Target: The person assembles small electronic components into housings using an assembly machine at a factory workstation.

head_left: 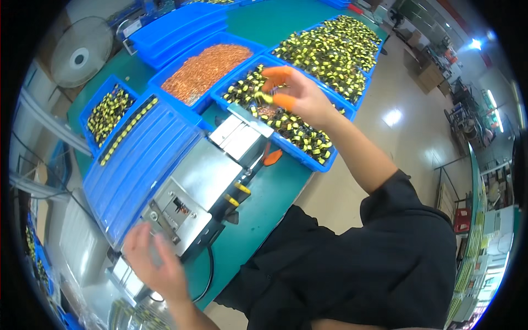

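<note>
My right hand (pixel 300 96) wears orange finger covers and is over a blue bin (pixel 324 166) of small black parts with yellow bands. A small yellow-banded part (pixel 264 98) shows at its thumb tip, between the curled fingers. My left hand (pixel 153 263) is blurred, its thumb and fingers apart, with nothing visible between them. It hovers beside the near left end of a metal bench machine (pixel 190 184). A small opening with a dark and copper-coloured piece (pixel 180 206) sits in the machine's top plate. An orange piece (pixel 272 158) lies by the machine's far end.
Behind the machine, a ribbed blue tray (pixel 148 159) carries a row of yellow-banded parts. Beyond are a bin of copper-coloured pieces (pixel 203 71), stacked blue bins (pixel 179 30) and more bins of yellow-banded parts (pixel 335 49). Yellow-handled cutters (pixel 236 195) rest against the machine's front. A black cable (pixel 210 269) hangs near me.
</note>
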`<state>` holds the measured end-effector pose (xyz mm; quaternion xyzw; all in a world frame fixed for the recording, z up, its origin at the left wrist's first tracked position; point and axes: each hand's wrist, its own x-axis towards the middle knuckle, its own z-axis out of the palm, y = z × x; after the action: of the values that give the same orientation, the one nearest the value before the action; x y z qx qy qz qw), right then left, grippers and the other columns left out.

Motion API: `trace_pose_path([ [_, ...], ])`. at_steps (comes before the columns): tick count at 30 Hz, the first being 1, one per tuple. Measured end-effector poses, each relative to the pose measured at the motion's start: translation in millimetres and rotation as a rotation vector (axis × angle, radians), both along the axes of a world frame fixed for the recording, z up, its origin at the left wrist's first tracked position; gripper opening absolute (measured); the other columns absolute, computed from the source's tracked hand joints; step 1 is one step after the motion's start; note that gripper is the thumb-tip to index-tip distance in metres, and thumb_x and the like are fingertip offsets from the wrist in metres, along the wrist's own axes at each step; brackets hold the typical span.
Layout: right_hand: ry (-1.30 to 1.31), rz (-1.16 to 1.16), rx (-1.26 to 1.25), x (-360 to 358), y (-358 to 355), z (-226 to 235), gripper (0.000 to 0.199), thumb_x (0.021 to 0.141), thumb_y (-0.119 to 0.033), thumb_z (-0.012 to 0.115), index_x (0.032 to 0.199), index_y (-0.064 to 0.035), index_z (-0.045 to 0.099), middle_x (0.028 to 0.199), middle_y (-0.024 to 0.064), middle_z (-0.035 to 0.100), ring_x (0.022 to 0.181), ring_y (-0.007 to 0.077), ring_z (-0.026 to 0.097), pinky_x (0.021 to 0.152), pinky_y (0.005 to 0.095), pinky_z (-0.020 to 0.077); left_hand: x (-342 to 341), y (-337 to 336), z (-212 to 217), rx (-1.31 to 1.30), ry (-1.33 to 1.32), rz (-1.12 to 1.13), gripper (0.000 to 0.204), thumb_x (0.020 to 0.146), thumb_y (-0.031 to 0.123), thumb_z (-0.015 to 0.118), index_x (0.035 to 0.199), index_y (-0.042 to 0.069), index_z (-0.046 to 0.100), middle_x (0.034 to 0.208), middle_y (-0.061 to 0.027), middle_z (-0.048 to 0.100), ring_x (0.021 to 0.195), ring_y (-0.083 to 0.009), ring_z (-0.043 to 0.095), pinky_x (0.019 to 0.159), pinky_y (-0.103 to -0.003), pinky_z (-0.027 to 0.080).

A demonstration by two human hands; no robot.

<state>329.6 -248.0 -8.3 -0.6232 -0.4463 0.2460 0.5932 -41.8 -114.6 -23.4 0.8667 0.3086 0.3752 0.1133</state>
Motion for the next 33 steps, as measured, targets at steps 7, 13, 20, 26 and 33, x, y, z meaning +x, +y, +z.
trace_pose_path([
  [7,-0.363,0.418,-0.021,-112.9,-4.2,18.1,0.054,0.086,0.007,0.057,0.138,-0.0029,0.047,0.118,0.0092,0.062,0.1,0.0183,0.063,0.087,0.0316,0.0521,65.2,-57.1,-3.2,-1.217,-0.578,-0.501,0.052,0.09,0.002,0.066,0.137,-0.002,0.046,0.11,-0.0125,0.06,0.093,-0.0135,0.06,0.084,-0.027,0.049],
  [13,-0.104,0.466,-0.005,-145.5,4.6,-1.4,0.049,0.086,0.003,0.063,0.133,-0.0008,0.051,0.119,0.0121,0.062,0.106,0.0209,0.062,0.092,0.0334,0.0511,48.7,-61.6,-23.7,-1.235,-0.728,-0.444,0.038,0.091,-0.002,0.062,0.127,-0.004,0.049,0.107,-0.0096,0.059,0.094,-0.0138,0.06,0.084,-0.027,0.049],
  [20,-0.25,0.442,-0.004,-152.2,2.7,-19.9,0.034,0.085,-0.002,0.07,0.118,0.0017,0.061,0.111,0.0099,0.061,0.102,0.0186,0.062,0.088,0.0314,0.0509,45.7,-69.5,-37.8,-1.139,-0.817,-0.394,0.028,0.09,-0.006,0.061,0.114,-0.001,0.048,0.101,-0.0076,0.055,0.091,-0.0128,0.058,0.082,-0.027,0.049],
  [26,0.49,0.517,-0.039,-155.0,4.7,-34.4,0.033,0.087,-0.001,0.068,0.117,-0.002,0.056,0.11,0.0106,0.061,0.098,0.0185,0.062,0.087,0.0311,0.0494,44.4,-74.6,-35.4,-1.208,-0.806,-0.349,0.026,0.088,-0.01,0.057,0.109,0.0,0.046,0.1,-0.0082,0.054,0.089,-0.0139,0.058,0.08,-0.026,0.048],
  [33,0.857,0.559,-0.103,-148.8,6.7,-32.5,0.029,0.094,-0.009,0.06,0.122,-0.0028,0.053,0.105,0.0092,0.062,0.091,0.0169,0.061,0.082,0.0302,0.0494,31.8,-72.2,-33.4,-1.51,-0.978,-0.449,0.032,0.094,0.008,0.046,0.124,-0.002,0.049,0.107,-0.0127,0.056,0.084,-0.0176,0.059,0.071,-0.034,0.052],
])
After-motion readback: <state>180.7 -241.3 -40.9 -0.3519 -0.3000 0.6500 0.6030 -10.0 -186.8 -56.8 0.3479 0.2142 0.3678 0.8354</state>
